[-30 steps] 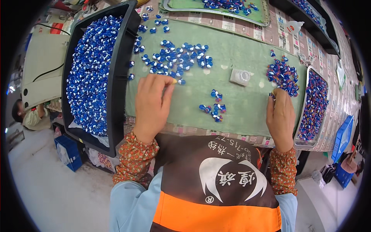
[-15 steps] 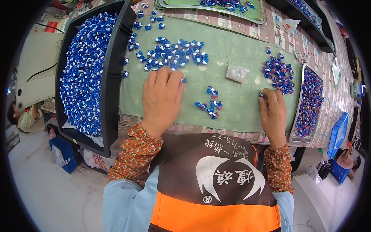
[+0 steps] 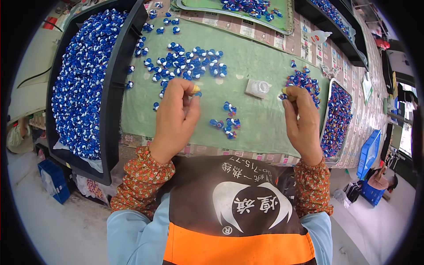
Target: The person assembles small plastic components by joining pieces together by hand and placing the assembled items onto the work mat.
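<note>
My left hand (image 3: 173, 117) is closed in a pinch on a small blue bead-like piece (image 3: 198, 94), just right of a loose spread of blue-and-white pieces (image 3: 190, 62) on the green cloth (image 3: 176, 126). Something yellow covers one fingertip of each hand. My right hand (image 3: 302, 115) pinches a small dark blue piece (image 3: 282, 96) beside a pile of blue and reddish pieces (image 3: 311, 86). Between the hands stands a small clear round cup (image 3: 263, 87) on a whitish block. Nearer to me lies a little cluster of joined blue, white and reddish pieces (image 3: 230, 128).
At the left is a deep black bin (image 3: 115, 88) full of blue-and-white pieces. A metal tray (image 3: 327, 152) of blue-red pieces sits at the right, another tray (image 3: 229, 11) at the back. A white squeeze bottle (image 3: 319, 37) lies near a black bin (image 3: 333, 37) at the far right.
My left hand has drawn back from the spread of pieces, now pinching a blue piece. My right hand has moved slightly away from the pile, still pinching its piece. The whole view has shifted.
</note>
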Demonstrator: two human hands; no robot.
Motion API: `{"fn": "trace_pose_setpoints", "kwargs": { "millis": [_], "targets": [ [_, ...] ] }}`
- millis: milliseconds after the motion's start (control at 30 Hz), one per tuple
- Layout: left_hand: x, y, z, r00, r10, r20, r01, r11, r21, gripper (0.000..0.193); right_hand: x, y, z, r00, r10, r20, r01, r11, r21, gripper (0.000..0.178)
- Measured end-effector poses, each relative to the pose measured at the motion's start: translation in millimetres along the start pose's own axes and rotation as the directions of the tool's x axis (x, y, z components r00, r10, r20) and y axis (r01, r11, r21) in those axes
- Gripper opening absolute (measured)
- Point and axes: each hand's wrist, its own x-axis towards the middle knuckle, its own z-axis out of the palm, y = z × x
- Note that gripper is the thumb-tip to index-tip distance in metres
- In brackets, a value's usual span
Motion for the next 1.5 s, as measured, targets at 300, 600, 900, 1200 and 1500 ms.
{"fn": "trace_pose_setpoints", "kwargs": {
  "millis": [300, 600, 900, 1200, 1500],
  "targets": [
    [-9, -9, -2, 0.997, 0.081, -0.005, -0.080, 0.991, 0.110, 0.023, 31, -6, 12, 0.954, -0.273, 0.127, 0.300, 0.899, -0.318, 0.027],
    [-20, -22, 2, 0.957, 0.272, 0.096, -0.286, 0.840, 0.462, 0.033, 36, -8, 16, 0.928, -0.305, 0.214, 0.370, 0.814, -0.447, 0.033],
    [-24, -26, -6, 0.944, 0.310, 0.114, -0.329, 0.855, 0.401, 0.035, 37, -15, 9, 0.938, -0.256, 0.234, 0.337, 0.833, -0.439, 0.025],
    [-20, -23, -12, 0.950, 0.308, 0.051, -0.308, 0.898, 0.313, 0.023, 30, -7, 0, 0.976, -0.192, 0.107, 0.215, 0.931, -0.294, 0.020],
    [-24, 2, -4, 0.913, -0.257, 0.317, 0.407, 0.536, -0.740, 0.027, 12, -15, 6, 0.993, 0.055, 0.107, -0.067, 0.992, 0.110, 0.022]
  ]
}}
